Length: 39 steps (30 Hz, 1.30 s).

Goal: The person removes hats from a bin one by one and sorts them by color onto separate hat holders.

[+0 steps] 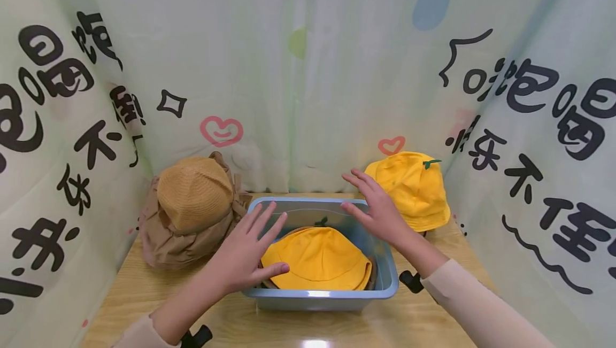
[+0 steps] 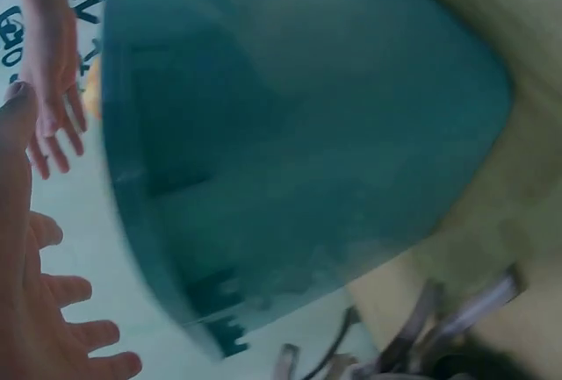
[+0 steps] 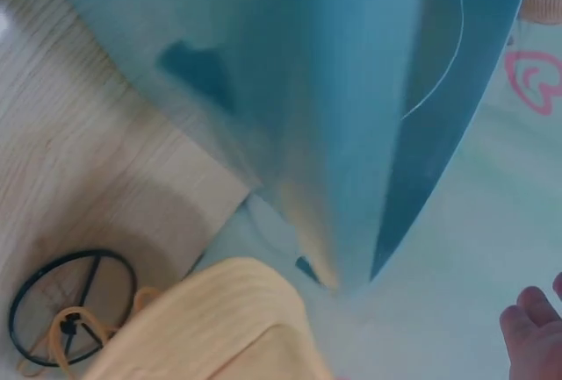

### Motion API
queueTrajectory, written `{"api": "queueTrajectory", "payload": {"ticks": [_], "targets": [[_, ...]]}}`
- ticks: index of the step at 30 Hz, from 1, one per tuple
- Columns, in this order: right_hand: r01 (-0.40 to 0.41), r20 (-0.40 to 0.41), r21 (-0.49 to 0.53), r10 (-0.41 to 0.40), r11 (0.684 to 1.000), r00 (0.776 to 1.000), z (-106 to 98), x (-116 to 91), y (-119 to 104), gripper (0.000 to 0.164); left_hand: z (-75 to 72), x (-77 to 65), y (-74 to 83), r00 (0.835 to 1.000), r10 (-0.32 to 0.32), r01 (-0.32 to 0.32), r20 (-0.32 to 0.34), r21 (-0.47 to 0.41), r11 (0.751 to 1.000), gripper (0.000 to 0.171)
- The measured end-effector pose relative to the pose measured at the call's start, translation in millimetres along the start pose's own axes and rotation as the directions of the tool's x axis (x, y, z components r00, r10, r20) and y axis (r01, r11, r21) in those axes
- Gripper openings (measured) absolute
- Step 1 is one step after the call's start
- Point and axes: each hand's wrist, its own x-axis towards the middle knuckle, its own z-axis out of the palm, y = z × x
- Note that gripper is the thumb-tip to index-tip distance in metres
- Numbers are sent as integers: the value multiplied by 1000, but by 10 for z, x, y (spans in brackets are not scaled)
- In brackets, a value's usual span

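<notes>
A blue plastic bin (image 1: pixel 317 297) stands on the table, holding a yellow bucket hat (image 1: pixel 317 257) with a green sprout; darker brims show beneath it. My left hand (image 1: pixel 247 254) hovers over the bin's left side, fingers spread and holding nothing. Over the right rear corner of the bin is my right hand (image 1: pixel 377 211), also spread and without anything in it. Just behind it, a second yellow hat (image 1: pixel 409 193) with a sprout sits raised at the back right. The left wrist view has the bin's outer wall (image 2: pixel 299 125) beside my left fingers (image 2: pixel 66 290).
At the back left, a tan woven hat (image 1: pixel 194 193) tops a pile of brown and pinkish hats (image 1: pixel 180 249). A wire stand with a round black base (image 3: pixel 70 310) is by the right-hand hat. Printed curtains (image 1: pixel 269 70) enclose the wooden table (image 1: pixel 423 316) at the back and sides.
</notes>
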Motion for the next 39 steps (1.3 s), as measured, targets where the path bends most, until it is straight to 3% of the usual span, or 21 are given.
{"api": "queueTrajectory", "payload": {"ticks": [6, 11, 22, 27, 39], "targets": [[41, 18, 7, -41, 999, 999, 27, 91, -124, 63, 204, -220, 99, 998, -65, 65, 3, 7, 998, 90], [80, 29, 39, -81, 996, 996, 94, 198, -243, 62, 281, -334, 136, 990, -136, 136, 28, 5, 991, 88], [64, 152, 51, -71, 997, 986, 338, 264, -278, 60, 374, -364, 163, 987, -158, 157, 35, 14, 987, 85], [36, 257, 49, -48, 998, 965, 422, 258, -279, 56, 388, -360, 169, 989, -150, 149, 17, 21, 989, 84], [-37, 489, 1, 31, 999, 872, 572, 274, -234, 48, 372, -370, 187, 988, -154, 154, 3, 7, 988, 83]]}}
